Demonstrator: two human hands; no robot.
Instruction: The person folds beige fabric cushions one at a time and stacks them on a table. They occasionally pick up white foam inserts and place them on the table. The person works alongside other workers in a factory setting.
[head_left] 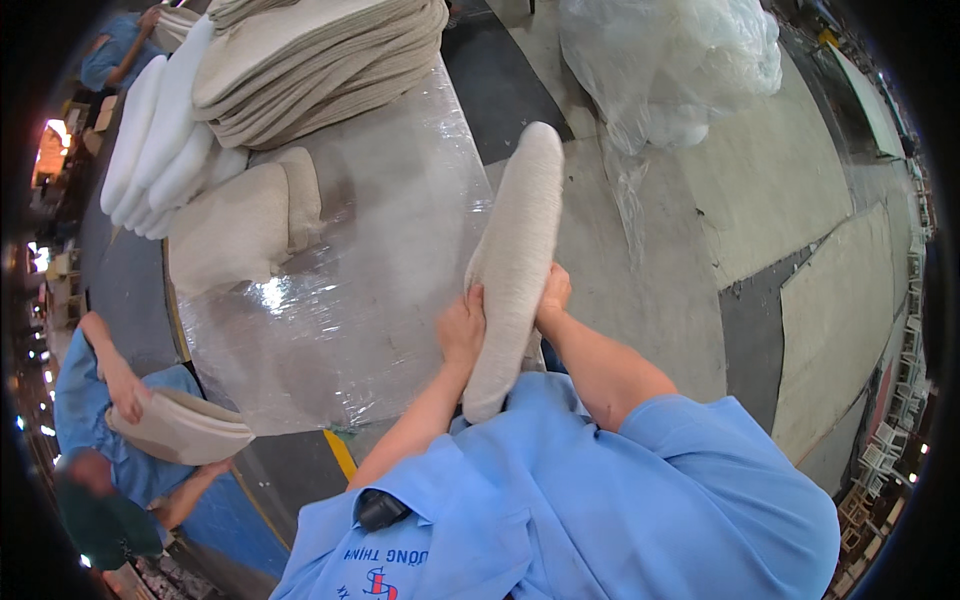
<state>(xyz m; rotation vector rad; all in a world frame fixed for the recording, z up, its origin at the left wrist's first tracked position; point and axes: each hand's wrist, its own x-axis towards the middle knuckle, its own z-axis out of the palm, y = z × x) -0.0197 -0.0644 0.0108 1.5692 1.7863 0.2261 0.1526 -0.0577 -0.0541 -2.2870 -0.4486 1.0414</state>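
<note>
A beige fabric-covered seat cushion (520,230) stands on edge in front of my body, its far end leaning slightly right and its near end against my shirt. My left hand (462,328) grips its left side, with the thumb on the fabric. On the opposite side my right hand (553,297) is closed on the cushion, and some of its fingers are hidden behind it. To the left, a couple of flat beige cushion covers (235,225) lie on the plastic-wrapped table (385,230).
A tall pile of beige covers (330,70) sits at the table's far end, beside white foam pads (165,150). A bundle of clear plastic (670,70) lies far right, near flat boards (840,310). At left, a co-worker (90,400) holds light-coloured cushions (180,428).
</note>
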